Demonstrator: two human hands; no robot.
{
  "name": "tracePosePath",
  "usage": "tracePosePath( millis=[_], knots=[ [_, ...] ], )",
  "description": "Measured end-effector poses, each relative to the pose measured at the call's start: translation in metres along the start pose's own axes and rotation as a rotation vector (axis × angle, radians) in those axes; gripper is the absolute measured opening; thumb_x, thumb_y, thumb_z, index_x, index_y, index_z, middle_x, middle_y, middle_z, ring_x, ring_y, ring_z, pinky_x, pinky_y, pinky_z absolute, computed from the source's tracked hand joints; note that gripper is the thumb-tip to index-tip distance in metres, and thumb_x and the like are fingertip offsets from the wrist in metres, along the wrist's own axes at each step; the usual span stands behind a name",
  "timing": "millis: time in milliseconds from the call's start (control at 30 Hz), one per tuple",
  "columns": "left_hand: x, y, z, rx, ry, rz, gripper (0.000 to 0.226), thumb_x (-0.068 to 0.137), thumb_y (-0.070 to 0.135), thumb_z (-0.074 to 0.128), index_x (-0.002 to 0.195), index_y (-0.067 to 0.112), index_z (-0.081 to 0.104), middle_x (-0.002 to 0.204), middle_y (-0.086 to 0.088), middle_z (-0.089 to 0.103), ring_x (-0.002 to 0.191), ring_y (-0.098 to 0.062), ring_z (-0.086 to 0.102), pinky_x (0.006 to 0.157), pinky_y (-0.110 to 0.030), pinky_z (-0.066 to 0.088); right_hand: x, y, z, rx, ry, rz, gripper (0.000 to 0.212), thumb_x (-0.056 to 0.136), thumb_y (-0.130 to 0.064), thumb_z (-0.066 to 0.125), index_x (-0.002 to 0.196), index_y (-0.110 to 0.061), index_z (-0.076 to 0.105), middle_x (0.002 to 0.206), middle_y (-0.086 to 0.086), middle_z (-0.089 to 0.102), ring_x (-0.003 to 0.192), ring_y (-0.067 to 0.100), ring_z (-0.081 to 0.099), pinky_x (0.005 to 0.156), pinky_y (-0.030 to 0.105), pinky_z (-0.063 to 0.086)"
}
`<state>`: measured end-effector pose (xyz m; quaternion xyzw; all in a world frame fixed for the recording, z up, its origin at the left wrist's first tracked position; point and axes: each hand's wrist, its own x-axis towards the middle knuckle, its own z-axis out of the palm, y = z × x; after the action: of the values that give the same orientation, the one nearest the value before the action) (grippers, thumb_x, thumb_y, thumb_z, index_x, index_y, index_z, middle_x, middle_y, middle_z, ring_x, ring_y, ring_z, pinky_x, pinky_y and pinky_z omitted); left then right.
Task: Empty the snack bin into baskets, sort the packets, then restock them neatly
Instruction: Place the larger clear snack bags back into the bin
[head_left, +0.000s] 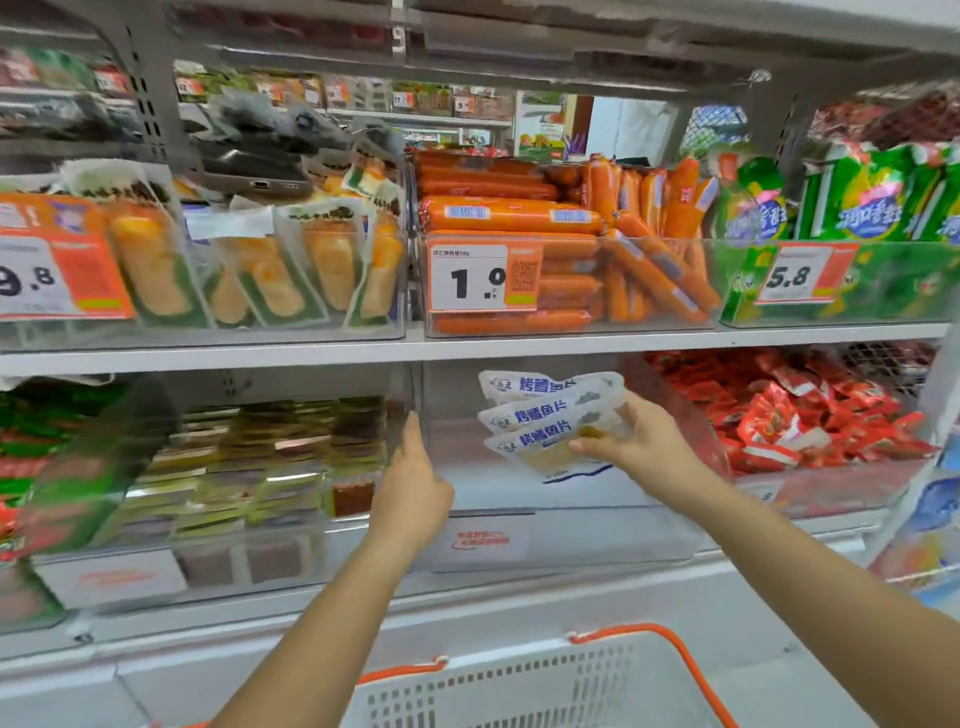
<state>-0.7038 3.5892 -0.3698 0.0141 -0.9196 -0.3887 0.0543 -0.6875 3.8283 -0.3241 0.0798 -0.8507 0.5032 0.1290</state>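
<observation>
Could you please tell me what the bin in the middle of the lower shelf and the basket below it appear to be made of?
The bin looks like clear, glossy rigid plastic: the shelf shows through its walls. The basket seems to be white moulded plastic with a perforated grid wall, and its orange handles look plastic too, though that is less certain.

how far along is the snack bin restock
Late stage, it seems. Done: the clear bin looks nearly emptied out. In hand: the right hand grips a fanned stack of white fish-snack packets inside the bin, while the left hand rests at its left wall. Left: any packets in the basket, whose contents are not visible.
</observation>
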Motion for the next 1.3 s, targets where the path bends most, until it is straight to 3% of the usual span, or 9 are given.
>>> tracePosePath(
  millis=[133, 333, 500, 600, 767, 867, 1000, 1167, 1300],
  knots=[
    [-0.004, -0.004, 0.002, -0.027, 0.032, 0.029, 0.090, 0.080, -0.007, 0.048, 0.153, 0.025, 0.007, 0.155, -0.003, 0.029, 0.125, -0.029, 0.047, 0.083, -0.027, 0.042, 0.030, 0.022, 0.020, 0.013, -0.027, 0.052, 0.038, 0.069, -0.013, 0.082, 0.095, -0.035, 0.064, 0.096, -0.010, 0.073, 0.093, 0.011, 0.068, 0.092, 0.038, 0.052],
    [-0.019, -0.009, -0.013, 0.079, 0.050, 0.086, 0.080, 0.078, 0.006, 0.061, 0.147, 0.024, 0.025, 0.138, -0.002, 0.052, 0.119, -0.026, 0.053, 0.088, -0.032, 0.045, 0.057, 0.040, 0.044, 0.105, -0.046, 0.202, 0.032, 0.074, -0.006, 0.079, 0.099, -0.017, 0.061, 0.096, -0.001, 0.070, 0.084, 0.011, 0.066, 0.072, 0.019, 0.053],
    [-0.023, -0.009, -0.021, -0.055, 0.081, 0.090, 0.074, 0.083, 0.020, 0.065, 0.145, 0.026, 0.024, 0.149, 0.004, 0.039, 0.131, -0.020, 0.044, 0.096, -0.030, 0.039, 0.080, 0.042, 0.064, 0.119, -0.107, 0.334, 0.032, 0.076, -0.008, 0.078, 0.104, -0.012, 0.063, 0.099, 0.002, 0.069, 0.086, 0.015, 0.065, 0.062, 0.015, 0.048],
    [-0.001, -0.008, -0.024, -0.140, 0.032, 0.011, 0.076, 0.089, 0.031, 0.060, 0.151, 0.025, 0.015, 0.151, -0.001, 0.036, 0.133, -0.023, 0.041, 0.102, -0.034, 0.038, 0.090, 0.041, 0.080, 0.093, -0.169, 0.391, 0.034, 0.076, -0.010, 0.078, 0.105, -0.014, 0.060, 0.098, -0.001, 0.067, 0.089, 0.015, 0.063, 0.074, 0.021, 0.046],
    [0.013, -0.007, -0.010, -0.171, -0.127, -0.033, 0.050, 0.098, 0.020, 0.037, 0.145, 0.030, 0.027, 0.130, -0.007, 0.054, 0.094, -0.021, 0.046, 0.077, -0.029, 0.035, 0.113, 0.039, 0.101, 0.089, -0.172, 0.341, 0.031, 0.079, -0.012, 0.077, 0.104, -0.019, 0.060, 0.099, -0.003, 0.064, 0.091, 0.013, 0.061, 0.074, 0.018, 0.044],
    [0.016, -0.013, -0.007, -0.181, -0.123, -0.015, 0.044, 0.100, 0.024, 0.033, 0.143, 0.032, 0.029, 0.129, -0.004, 0.054, 0.099, -0.022, 0.048, 0.078, -0.030, 0.035, 0.122, 0.042, 0.108, -0.019, -0.163, 0.336, 0.036, 0.080, -0.017, 0.076, 0.111, -0.020, 0.057, 0.100, -0.006, 0.060, 0.093, 0.012, 0.057, 0.075, 0.016, 0.043],
    [0.018, -0.015, -0.006, -0.212, -0.134, 0.028, 0.046, 0.098, 0.020, 0.036, 0.142, 0.035, 0.032, 0.132, 0.003, 0.052, 0.102, -0.017, 0.046, 0.080, -0.026, 0.033, 0.120, 0.061, 0.115, -0.038, -0.291, 0.373, 0.034, 0.086, 0.004, 0.061, 0.116, -0.011, 0.057, 0.108, 0.005, 0.065, 0.094, 0.006, 0.065, 0.077, 0.015, 0.049],
    [0.020, -0.016, -0.004, -0.214, -0.128, 0.034, 0.047, 0.097, 0.018, 0.037, 0.140, 0.036, 0.032, 0.130, 0.003, 0.053, 0.096, -0.015, 0.044, 0.080, -0.026, 0.033, 0.136, 0.088, 0.136, -0.300, -0.140, 0.393, 0.046, 0.073, -0.012, 0.073, 0.117, -0.014, 0.060, 0.118, 0.005, 0.066, 0.109, 0.022, 0.061, 0.096, 0.033, 0.050],
    [0.019, -0.015, -0.006, -0.220, -0.143, 0.039, 0.049, 0.095, 0.013, 0.037, 0.138, 0.034, 0.034, 0.130, 0.001, 0.053, 0.097, -0.018, 0.045, 0.081, -0.028, 0.035, 0.148, 0.094, 0.146, -0.090, -0.063, 0.505, 0.069, 0.067, -0.008, 0.079, 0.129, -0.010, 0.048, 0.124, 0.011, 0.058, 0.111, 0.029, 0.058, 0.097, 0.040, 0.049]
  ],
)
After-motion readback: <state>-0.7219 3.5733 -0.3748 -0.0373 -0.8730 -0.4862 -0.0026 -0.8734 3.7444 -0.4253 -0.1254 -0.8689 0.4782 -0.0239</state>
